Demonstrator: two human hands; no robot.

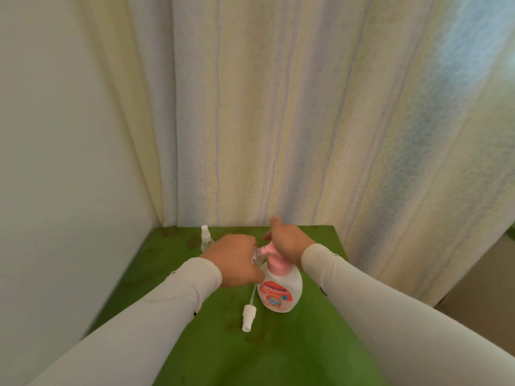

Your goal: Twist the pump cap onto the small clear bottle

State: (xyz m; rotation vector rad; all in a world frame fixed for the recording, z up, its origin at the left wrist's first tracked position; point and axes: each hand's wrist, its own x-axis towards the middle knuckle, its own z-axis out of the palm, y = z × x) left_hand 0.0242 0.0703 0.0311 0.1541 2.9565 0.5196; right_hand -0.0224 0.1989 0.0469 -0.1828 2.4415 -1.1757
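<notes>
**Small bottle held at the pump spout**

The pump bottle (280, 291) stands upright near the middle of the green bench (278, 355). The left hand (234, 260) is curled round a small clear bottle (257, 257), tipped so its mouth meets the pink pump (274, 259) at the spout. The right hand (287, 242) lies on top of the pump head with fingers mostly straight, pressing rather than clenching.

Risks, as I judge them:
- The small bottle's mouth is narrow. If it slips off the spout, soap would run down the pump bottle and onto the bench.
- A hard push could squirt more than the small bottle takes, or tip the pump bottle, since nothing steadies its body.
- The loose sprayer (249, 316), lying just in front and left of the pump bottle with its thin tube pointing toward the left hand, could be knocked off the bench by the left sleeve.
- A second spray bottle (206, 239) stands behind and left of the pump bottle, near the back edge; a wide elbow move could topple it.

Writing: the pump bottle's red label carries a white line that seems to end in "CARE"; the rest is too blurred. A cartoon figure sits beneath it.
</notes>
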